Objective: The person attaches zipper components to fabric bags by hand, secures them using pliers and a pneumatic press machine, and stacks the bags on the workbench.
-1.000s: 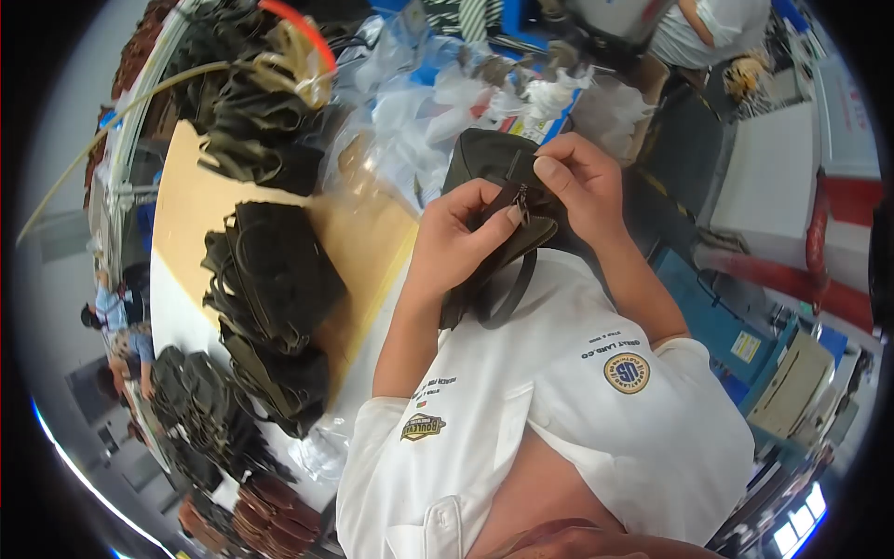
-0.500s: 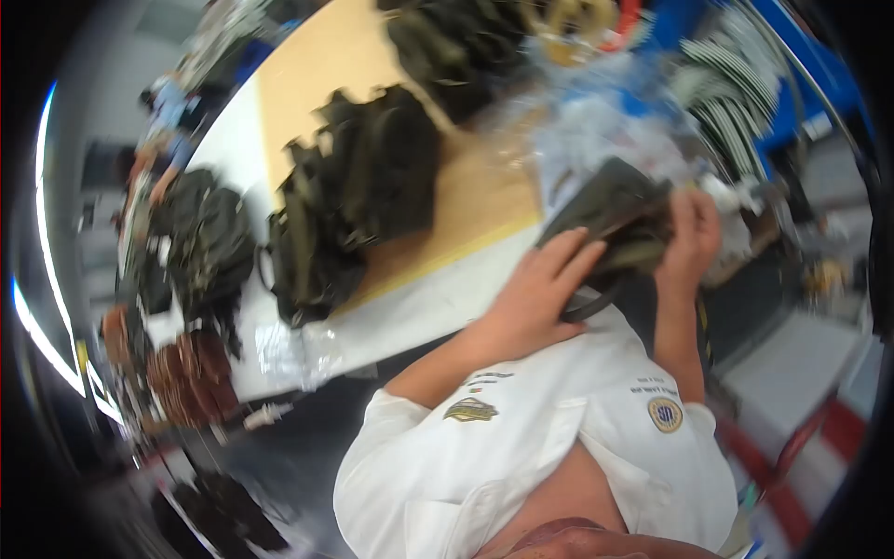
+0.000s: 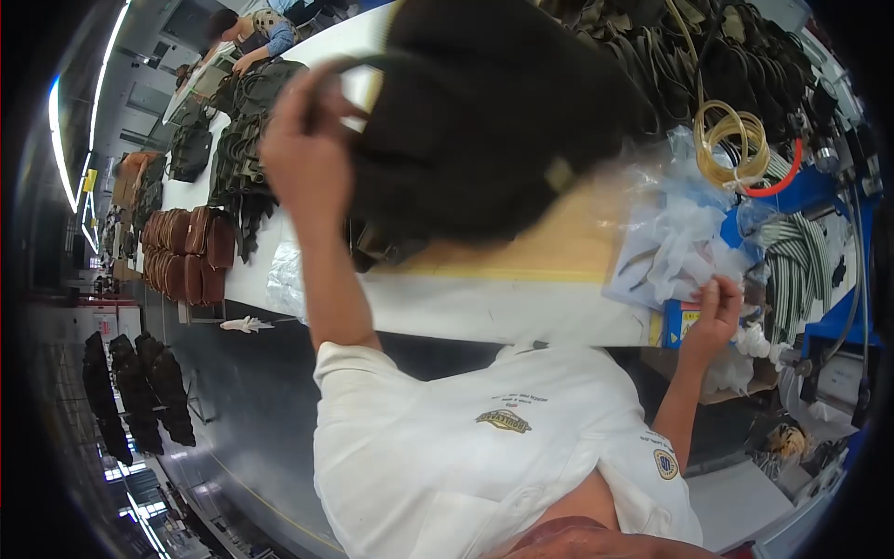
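Note:
My left hand (image 3: 312, 140) is raised at the left, its fingers curled round the handle of a dark bag (image 3: 484, 121). The bag hangs over the table, smeared by motion, and covers much of the tabletop behind it. At the right, my right hand (image 3: 715, 317) has its fingers drawn together at the edge of a heap of crumpled white wrapping sheets (image 3: 678, 247). What those fingers hold, if anything, is hidden. A small blue box (image 3: 682, 321) lies just left of that hand.
Many dark straps and bags (image 3: 726, 70) are piled at the back right. Coiled yellow hose (image 3: 731, 144) and striped fabric (image 3: 798, 270) lie on the right. Brown bags (image 3: 189, 252) stand in rows at the left, and a person (image 3: 256, 42) works beyond.
My left hand has swung up and left with the bag. My right hand has come off the bag and moved down to the white sheets. The view has turned.

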`<state>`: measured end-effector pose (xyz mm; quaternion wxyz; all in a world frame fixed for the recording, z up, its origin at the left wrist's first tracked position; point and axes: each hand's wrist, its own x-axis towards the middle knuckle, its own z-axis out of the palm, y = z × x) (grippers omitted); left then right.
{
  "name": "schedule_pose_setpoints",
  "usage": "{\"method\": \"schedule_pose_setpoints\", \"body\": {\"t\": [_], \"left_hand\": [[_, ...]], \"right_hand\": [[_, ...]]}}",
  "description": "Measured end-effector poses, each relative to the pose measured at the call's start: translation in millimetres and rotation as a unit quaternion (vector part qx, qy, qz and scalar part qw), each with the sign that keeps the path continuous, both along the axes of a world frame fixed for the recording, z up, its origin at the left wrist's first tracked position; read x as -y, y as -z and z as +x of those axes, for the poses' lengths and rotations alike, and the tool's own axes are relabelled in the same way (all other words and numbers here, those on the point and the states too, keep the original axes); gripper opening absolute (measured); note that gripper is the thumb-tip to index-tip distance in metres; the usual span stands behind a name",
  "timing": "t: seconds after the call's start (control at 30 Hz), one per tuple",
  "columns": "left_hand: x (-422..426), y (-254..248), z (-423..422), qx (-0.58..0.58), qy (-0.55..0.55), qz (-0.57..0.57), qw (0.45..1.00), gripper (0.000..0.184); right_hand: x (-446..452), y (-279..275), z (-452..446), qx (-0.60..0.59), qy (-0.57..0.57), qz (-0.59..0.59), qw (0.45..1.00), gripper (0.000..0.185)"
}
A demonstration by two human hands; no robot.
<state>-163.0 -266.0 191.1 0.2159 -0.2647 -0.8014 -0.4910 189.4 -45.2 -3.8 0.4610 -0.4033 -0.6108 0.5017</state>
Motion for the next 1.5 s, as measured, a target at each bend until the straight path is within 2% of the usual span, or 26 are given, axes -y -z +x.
{"method": "schedule_pose_setpoints", "body": {"t": [0.07, 0.1, 0.17, 0.27, 0.37, 0.43, 0.5, 0.53, 0.6, 0.7, 0.73, 0.8, 0.87, 0.93, 1.03, 1.13, 1.17, 1.27, 1.3, 1.37, 1.4, 1.43, 1.47, 1.5], "left_hand": [[9.7, -24.5, -63.8, -0.056, -0.096, 0.002, 0.994, 0.024], [14.2, -27.4, -99.8, -0.065, -0.093, 0.011, 0.993, 0.026], [22.8, -17.9, -189.5, -0.112, -0.113, -0.015, 0.987, 0.028], [24.7, 13.6, -285.5, -0.134, -0.194, -0.121, 0.964, 0.031], [36.6, 77.6, -376.8, -0.134, -0.263, -0.198, 0.935, 0.033], [42.7, 111.8, -393.3, -0.026, -0.221, -0.204, 0.953, 0.036], [66.9, 178.0, -432.6, -0.058, -0.209, -0.262, 0.94, 0.042], [84.1, 211.5, -452.0, 0.003, -0.154, -0.343, 0.927, 0.057], [87.1, 242.5, -428.5, 0.142, -0.144, -0.416, 0.887, 0.079], [96.5, 249.9, -406.1, 0.137, -0.149, -0.395, 0.896, 0.099], [103.3, 249.8, -395.5, 0.181, -0.136, -0.411, 0.883, 0.099], [96.4, 209.8, -336.8, 0.265, -0.109, -0.439, 0.852, 0.099], [91.3, 175.0, -268.8, 0.342, -0.063, -0.541, 0.766, 0.105], [91.7, 152.7, -198.6, 0.39, -0.031, -0.525, 0.756, 0.099], [134.3, 210.7, -171.1, 0.254, -0.022, -0.442, 0.86, 0.084], [152.4, 234.9, -132.7, 0.184, -0.032, -0.334, 0.924, 0.069], [154.5, 244.4, -123.1, 0.213, -0.042, -0.251, 0.943, 0.063], [130.5, 226.8, -78.0, 0.231, -0.076, -0.308, 0.92, 0.065], [140.2, 254.1, -87.4, 0.143, -0.082, -0.334, 0.928, 0.063], [138.8, 248.8, -86.2, 0.135, -0.01, -0.299, 0.945, 0.057], [140.3, 241.2, -90.8, 0.129, -0.006, -0.319, 0.939, 0.051], [146.7, 239.2, -98.4, 0.052, -0.011, -0.268, 0.962, 0.041], [163.1, 231.0, -114.7, 0.025, -0.02, -0.214, 0.976, 0.032], [170.8, 197.4, -110.1, 0.093, -0.068, -0.2, 0.973, 0.027]], "right_hand": [[-1.3, 35.3, -6.6, 0.039, -0.048, -0.025, 0.998, 0.01], [-0.2, 51.9, -11.7, 0.067, -0.059, -0.029, 0.996, 0.01], [2.3, 80.8, -18.3, 0.16, -0.091, -0.038, 0.982, 0.008], [11.6, 112.4, -29.9, 0.251, -0.135, -0.029, 0.958, 0.009], [13.6, 128.7, -37.4, 0.305, -0.187, 0.009, 0.934, 0.011], [10.9, 141.7, -42.3, 0.315, -0.199, -0.02, 0.928, 0.012], [7.4, 146.9, -47.2, 0.338, -0.218, -0.041, 0.915, 0.013], [5.9, 148.4, -49.4, 0.343, -0.227, -0.043, 0.911, 0.013], [5.0, 152.3, -51.5, 0.351, -0.244, -0.048, 0.903, 0.013], [6.9, 160.2, -49.0, 0.353, -0.259, -0.057, 0.897, 0.013], [7.1, 162.3, -47.4, 0.349, -0.261, -0.056, 0.898, 0.012], [7.2, 165.2, -46.0, 0.339, -0.262, -0.055, 0.902, 0.012], [6.2, 165.4, -46.6, 0.337, -0.263, -0.053, 0.903, 0.012], [6.0, 167.3, -46.6, 0.332, -0.266, -0.042, 0.904, 0.012], [8.4, 164.1, -45.8, 0.337, -0.272, -0.027, 0.901, 0.011], [10.4, 157.6, -43.1, 0.336, -0.298, 0.029, 0.893, 0.012], [11.9, 157.4, -41.3, 0.331, -0.309, 0.032, 0.891, 0.013], [19.3, 157.0, -32.7, 0.326, -0.336, 0.064, 0.881, 0.014], [20.5, 162.9, -30.5, 0.321, -0.353, 0.08, 0.875, 0.014], [25.6, 161.7, -15.5, 0.297, -0.366, 0.083, 0.878, 0.014], [27.5, 149.4, -12.3, 0.272, -0.363, 0.079, 0.888, 0.013], [28.6, 136.6, -7.8, 0.251, -0.324, 0.081, 0.909, 0.013], [30.3, 123.6, -2.9, 0.231, -0.285, 0.084, 0.927, 0.012], [29.0, 115.1, 8.3, 0.208, -0.247, 0.09, 0.942, 0.011]]}}
